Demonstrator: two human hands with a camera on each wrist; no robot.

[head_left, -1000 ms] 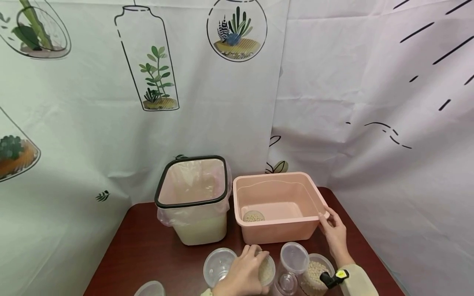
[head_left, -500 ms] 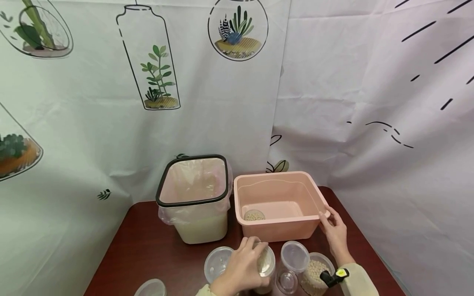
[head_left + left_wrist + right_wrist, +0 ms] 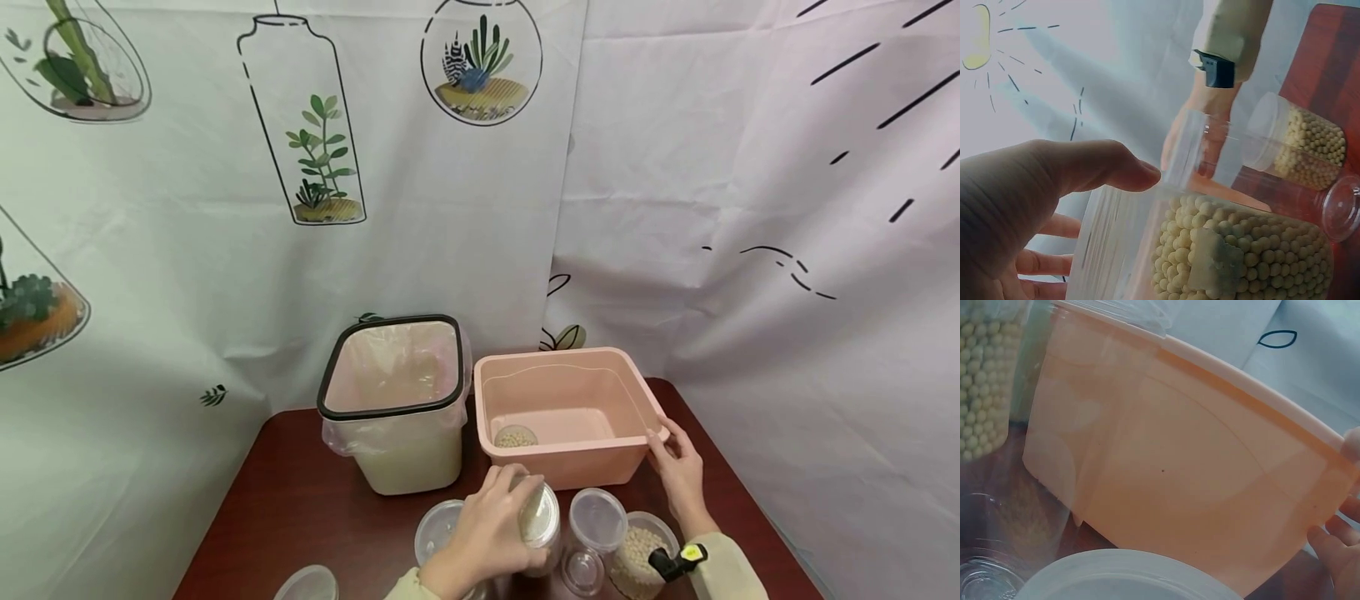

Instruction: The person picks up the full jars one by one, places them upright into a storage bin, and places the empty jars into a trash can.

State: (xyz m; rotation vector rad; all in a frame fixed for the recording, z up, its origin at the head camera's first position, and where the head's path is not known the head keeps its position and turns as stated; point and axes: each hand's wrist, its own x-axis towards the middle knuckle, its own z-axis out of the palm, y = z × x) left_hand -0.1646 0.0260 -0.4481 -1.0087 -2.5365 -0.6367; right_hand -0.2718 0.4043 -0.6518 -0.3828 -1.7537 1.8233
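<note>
My left hand (image 3: 487, 529) grips a clear plastic jar (image 3: 542, 525) by its lidded top. Pale round beans fill much of that jar (image 3: 1247, 250) in the left wrist view, where the thumb lies along the lid's side and the jar tilts. It stands just in front of the pink basin (image 3: 562, 448). At the basin's front right corner, my right hand (image 3: 678, 475) holds the rim, thumb on the near side. The right wrist view shows its fingertips (image 3: 1329, 540) at the basin's edge. Inside the basin, a bean-filled jar (image 3: 516, 437) sits at the front left.
Left of the basin stands a lined bin (image 3: 408, 458) with a black rim. Along the table's (image 3: 262, 500) front are a clear jar (image 3: 596, 521), another jar of beans (image 3: 637, 554), and clear containers at the left (image 3: 437, 533) and far left (image 3: 307, 583). A printed curtain hangs behind.
My left hand has raised the jar of beans and moved it slightly forward, closer to the basin. The right hand has stayed at the basin's corner.
</note>
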